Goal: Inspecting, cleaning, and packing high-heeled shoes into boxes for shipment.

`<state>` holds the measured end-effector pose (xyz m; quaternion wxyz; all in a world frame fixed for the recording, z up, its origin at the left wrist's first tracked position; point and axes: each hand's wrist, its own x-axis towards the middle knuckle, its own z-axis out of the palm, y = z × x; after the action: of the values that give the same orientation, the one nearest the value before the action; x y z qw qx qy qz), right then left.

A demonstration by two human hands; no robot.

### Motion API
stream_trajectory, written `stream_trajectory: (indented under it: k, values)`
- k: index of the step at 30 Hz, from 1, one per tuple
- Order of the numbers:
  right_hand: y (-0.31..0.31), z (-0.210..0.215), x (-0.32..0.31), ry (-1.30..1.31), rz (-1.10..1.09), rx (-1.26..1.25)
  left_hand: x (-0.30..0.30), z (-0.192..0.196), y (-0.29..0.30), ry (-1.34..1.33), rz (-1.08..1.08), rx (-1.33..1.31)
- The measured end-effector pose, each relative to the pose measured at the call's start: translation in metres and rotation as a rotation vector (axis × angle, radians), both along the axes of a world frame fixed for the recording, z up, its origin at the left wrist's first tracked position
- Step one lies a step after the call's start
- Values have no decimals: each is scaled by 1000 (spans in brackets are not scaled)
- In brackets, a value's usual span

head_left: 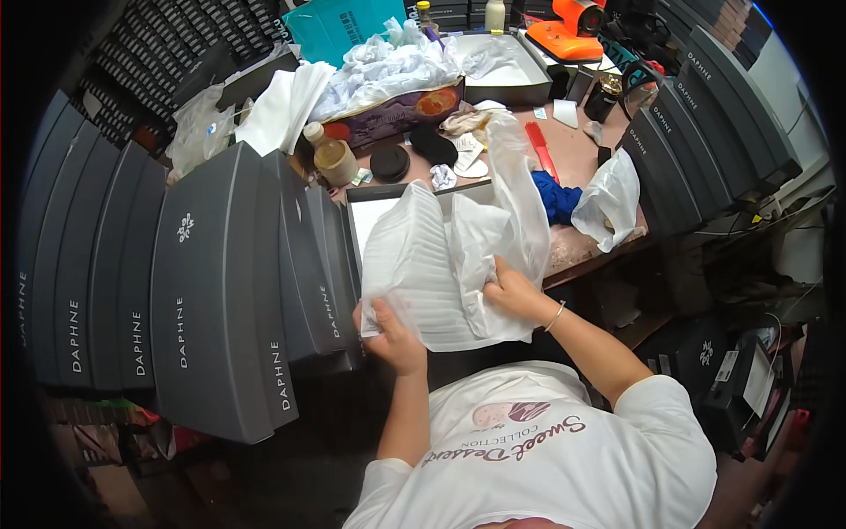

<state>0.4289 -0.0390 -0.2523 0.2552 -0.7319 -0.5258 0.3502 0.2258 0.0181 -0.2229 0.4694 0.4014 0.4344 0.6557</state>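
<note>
My left hand (398, 342) pinches the lower left corner of a translucent white foam sheet (410, 264), thumb on top. My right hand (518, 298) is closed on a crumpled white paper wrapping (476, 238) that lies against the sheet's right part. Whether anything is inside the wrapping is hidden. A clear plastic film (520, 176) rises behind it toward the table. Beyond the sheet, partly covered by it, is an open shoebox (359, 216) with a white inside.
Dark grey shoeboxes stand in rows at left (220, 300) and right (705, 132). The pink table (573, 251) bears a blue cloth (557, 198), a red brush (541, 150), a bottle (330, 157), a round black tin (389, 164) and a purple carton (397, 119) heaped with white plastic.
</note>
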Motion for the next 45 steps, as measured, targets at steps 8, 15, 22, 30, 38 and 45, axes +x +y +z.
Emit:
stream_trajectory:
  k: [8, 15, 22, 30, 38, 45]
  values:
    - [-7, -39, -15, -295, 154, -35, 22, -7, -7, 67, -54, 129]
    - [10, -32, -21, -457, 81, -37, 45, 5, -18, 114, -102, 198]
    - [0, -26, -2, -454, 109, 34, -35, -3, -13, 307, 60, 188]
    - [3, -33, -13, -683, 58, 196, 22, 123, -75, 91, -523, 938]
    - [-13, -13, 0, -472, 104, 493, 113, 28, -3, -249, -746, -453]
    - [-10, 53, 48, -771, -206, 531, 70, 8, 17, 271, -835, -141]
